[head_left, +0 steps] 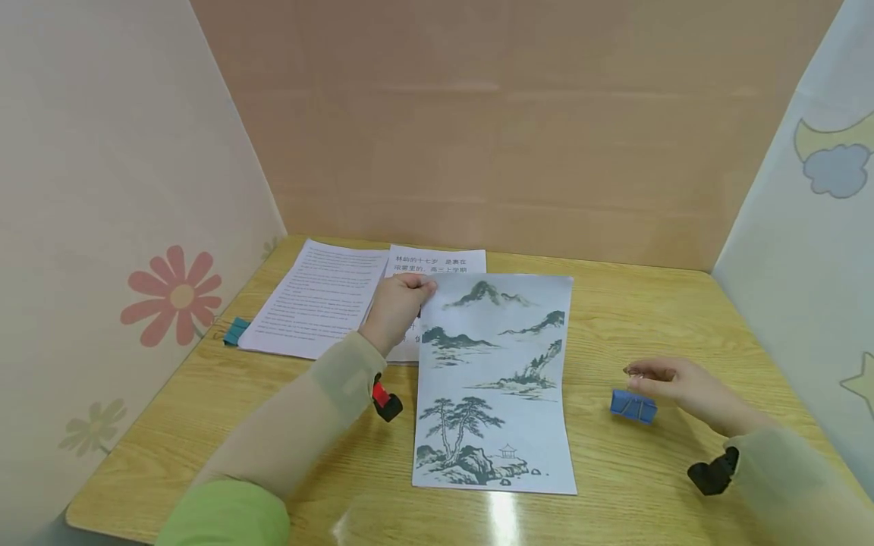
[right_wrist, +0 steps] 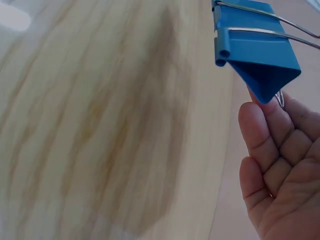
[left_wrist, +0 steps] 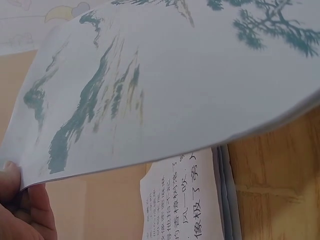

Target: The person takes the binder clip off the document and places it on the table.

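Note:
In the head view, my left hand (head_left: 396, 307) pinches the upper left corner of paper printed with an ink landscape (head_left: 495, 387). The paper hangs raised, mountains at the top and pine trees at the bottom. From the left wrist view, it curves away from the thumb and fingers (left_wrist: 42, 212). To the right of it, my right hand (head_left: 676, 385) holds a blue binder clip (head_left: 633, 407) by a wire handle, above the table. Up close in the right wrist view, the clip (right_wrist: 260, 42) has one wire handle lying against its side; the thumb is hidden there.
Left of centre on the wooden table (head_left: 655, 326) lies a paper stack with small print (head_left: 321, 303), a teal binder clip (head_left: 236, 332) at its left edge. Beside it, paper with large Chinese characters (head_left: 440, 262) is partly covered by the landscape paper. Walls enclose three sides.

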`<state>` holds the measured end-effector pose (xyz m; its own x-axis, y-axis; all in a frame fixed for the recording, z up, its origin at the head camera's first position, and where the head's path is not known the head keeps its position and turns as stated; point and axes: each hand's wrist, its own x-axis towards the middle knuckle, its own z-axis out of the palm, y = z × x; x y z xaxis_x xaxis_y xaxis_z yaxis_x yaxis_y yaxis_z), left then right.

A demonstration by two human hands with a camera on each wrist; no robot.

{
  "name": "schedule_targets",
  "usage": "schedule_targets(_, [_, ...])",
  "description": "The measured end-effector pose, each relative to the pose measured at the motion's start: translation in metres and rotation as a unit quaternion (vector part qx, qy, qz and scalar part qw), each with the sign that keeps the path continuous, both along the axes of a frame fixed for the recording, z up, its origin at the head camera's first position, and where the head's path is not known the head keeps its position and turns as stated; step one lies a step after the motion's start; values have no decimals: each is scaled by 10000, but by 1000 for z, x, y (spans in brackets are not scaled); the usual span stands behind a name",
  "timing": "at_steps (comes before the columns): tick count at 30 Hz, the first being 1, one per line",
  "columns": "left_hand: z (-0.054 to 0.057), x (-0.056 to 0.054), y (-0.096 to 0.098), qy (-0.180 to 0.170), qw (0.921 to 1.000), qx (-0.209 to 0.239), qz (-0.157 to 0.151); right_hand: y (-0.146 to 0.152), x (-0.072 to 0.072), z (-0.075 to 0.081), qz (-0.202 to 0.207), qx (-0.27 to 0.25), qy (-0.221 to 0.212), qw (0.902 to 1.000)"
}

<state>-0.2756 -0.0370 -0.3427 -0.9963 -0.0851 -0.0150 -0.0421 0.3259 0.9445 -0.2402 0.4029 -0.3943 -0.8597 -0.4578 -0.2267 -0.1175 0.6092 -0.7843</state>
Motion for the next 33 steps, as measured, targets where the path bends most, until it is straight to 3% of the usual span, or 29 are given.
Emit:
schedule_targets(11, [0, 1, 1, -149, 9999, 8, -10, 38, -1, -14, -245, 344, -571, 9975])
schedule_targets(23, [-1, 2, 3, -241, 9996, -148, -10, 56, -4, -22, -306, 489, -750, 9955])
schedule_targets(29, [-1, 3, 5, -253, 9992, -312, -33, 65, -7, -23, -196, 700, -633, 9953])
schedule_targets(33, [-1, 2, 7, -265, 9995, -175, -54, 74, -8, -25, -147, 628, -667, 9957])
